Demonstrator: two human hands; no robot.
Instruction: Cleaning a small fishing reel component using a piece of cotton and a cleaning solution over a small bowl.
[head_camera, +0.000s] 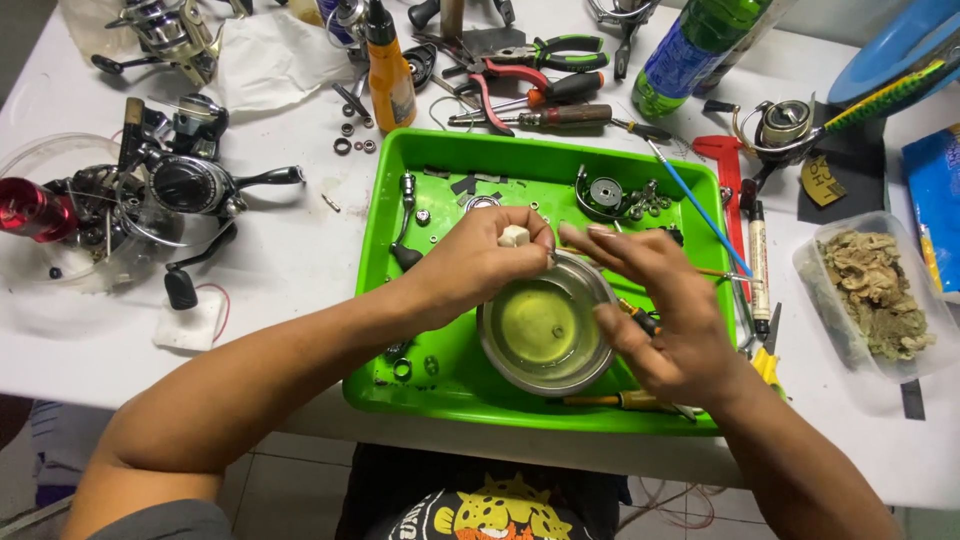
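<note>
The person's left hand (480, 262) is curled nearly closed, fingers pinching a small whitish block (514, 236) that sticks out at the top of the fist. The right hand (655, 310) is spread open with fingers splayed; whether its fingertips pinch anything small I cannot tell. Its fingertips come close to the left hand's, almost touching.

Right below and between the hands sits a round metal bowl (545, 325) with yellowish liquid in it and a tiny part lying at the bottom. The bowl stands in a bright green tray (455, 385) on the white table (290, 270), and both hands hover over that tray. Beyond the hands, at the far side of the tray, lie a round reel part (604, 192) and several small screws and bits. A thin blue stick (690, 200) slants across the tray's edge beyond the right hand.

Out past the left hand rests a black fishing reel (190, 185). Farther off, beyond both hands, are an orange bottle (390, 75) and red-handled pliers (500, 85). Outside the right hand sits a clear tub (875, 295) of tan scraps.
</note>
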